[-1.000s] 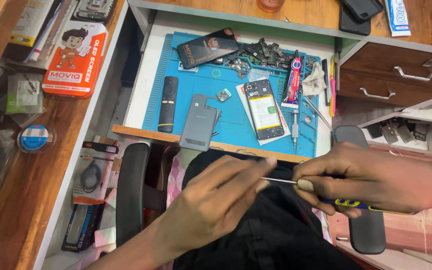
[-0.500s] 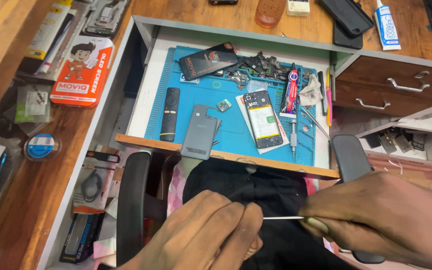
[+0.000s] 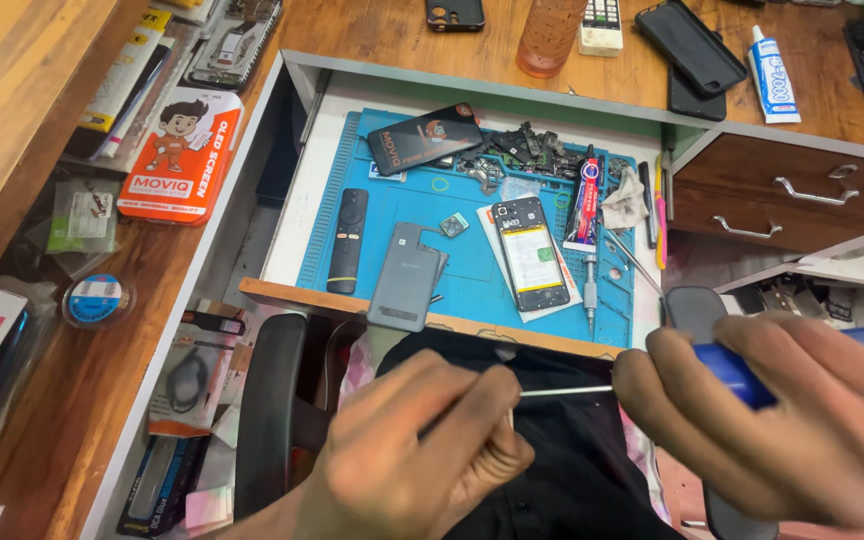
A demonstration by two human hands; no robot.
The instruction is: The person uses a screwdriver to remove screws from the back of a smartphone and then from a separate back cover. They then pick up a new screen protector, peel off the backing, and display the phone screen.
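- Right hand (image 3: 792, 420) is wrapped around a screwdriver (image 3: 722, 372) with a blue handle, fingers curled over it so only a bit of blue peeks out, near right of the frame.
- The thin metal shaft runs left from that grip, and the left hand (image 3: 422, 450) pinches its tip between thumb and fingertips, so both hands are closed on the same tool.
- All of this sits low and near, over the person's lap in dark clothing, just in front of the open drawer's wooden front edge.
- Can't tell what's at the very tip, the fingers cover it.
- Beyond the hands there's a pulled-out drawer (image 3: 282, 200) lined with a blue work mat (image 3: 472, 265).
- On the mat: an opened phone (image 3: 530, 254) with its insides showing, lying near the middle right.
- A grey phone back cover (image 3: 407, 276) hangs a little over the near edge of the mat, with a black remote (image 3: 348, 240) just to its left.
- A small metal driver (image 3: 590, 288) lies just right of the opened phone, and a glue tube (image 3: 585, 196) sits beyond it.
- Far side of the mat has a pile of dark small parts (image 3: 522, 150) and a black box (image 3: 424, 138).
- Off to the left on the wooden desk sits an orange and white package (image 3: 182, 155) and a roll of wire (image 3: 95, 298).
- Black chair armrest (image 3: 270, 410) shows at the near left of the lap.
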